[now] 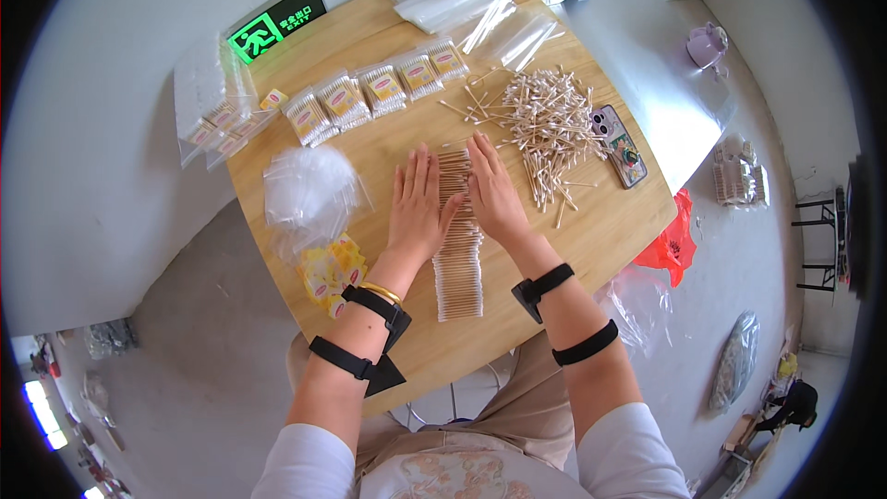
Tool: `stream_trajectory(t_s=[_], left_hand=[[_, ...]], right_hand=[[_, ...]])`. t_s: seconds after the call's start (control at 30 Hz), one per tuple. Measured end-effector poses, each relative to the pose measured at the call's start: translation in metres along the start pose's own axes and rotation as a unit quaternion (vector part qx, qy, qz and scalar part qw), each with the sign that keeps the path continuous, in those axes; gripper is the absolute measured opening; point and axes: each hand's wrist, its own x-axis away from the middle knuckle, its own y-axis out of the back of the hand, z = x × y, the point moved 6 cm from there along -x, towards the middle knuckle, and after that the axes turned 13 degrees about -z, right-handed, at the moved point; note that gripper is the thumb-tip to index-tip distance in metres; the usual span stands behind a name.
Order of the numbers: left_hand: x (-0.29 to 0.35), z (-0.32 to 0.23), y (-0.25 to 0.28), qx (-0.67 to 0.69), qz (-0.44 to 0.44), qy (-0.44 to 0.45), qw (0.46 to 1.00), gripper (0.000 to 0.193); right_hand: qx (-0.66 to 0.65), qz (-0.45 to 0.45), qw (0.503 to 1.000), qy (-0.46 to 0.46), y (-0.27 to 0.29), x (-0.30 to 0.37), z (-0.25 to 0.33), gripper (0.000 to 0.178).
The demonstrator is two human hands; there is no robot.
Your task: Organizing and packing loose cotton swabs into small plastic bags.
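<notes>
A long row of cotton swabs (459, 273) lies side by side on the wooden table, running toward my body. My left hand (422, 206) rests flat along the left ends of its far part, fingers stretched out. Against the right ends lies my right hand (494, 189), its fingers also straight. Between my palms the swab sticks show; parts of the row are hidden under my hands. Right of my right hand spreads a loose heap of cotton swabs (552, 115). Left of my left hand sits a stack of clear plastic bags (309, 189), with yellow printed cards (331, 270) nearer me.
Several filled swab packs (382, 89) stand in a line at the back. Clear plastic sleeves (443, 2) lie beyond them. A phone (620, 147) is at the right edge. Bagged packs (214, 97) and a green exit sign (277, 20) are at the far left.
</notes>
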Motion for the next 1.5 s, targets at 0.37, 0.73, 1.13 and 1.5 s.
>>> stream_trajectory(t_s=[0.37,0.73,1.13,1.5], left_hand=[[0.002,-0.003,0.001,-0.047,0.025,-0.051,0.997,0.079],[0.002,-0.001,0.003,-0.005,0.045,-0.029,0.999,0.083],[0.002,0.004,0.002,-0.005,0.024,0.001,1.0,0.086],[0.003,0.004,0.001,0.002,0.024,0.005,1.0,0.088]], right_hand=[[0.214,0.033,0.973,0.084,-0.017,-0.025,-0.006,0.046],[0.315,0.028,0.939,0.136,-0.014,-0.111,-0.029,0.012],[0.272,0.322,0.892,0.162,-0.062,-0.106,-0.006,0.013],[0.242,0.285,0.92,0.114,-0.03,-0.117,-0.02,0.007]])
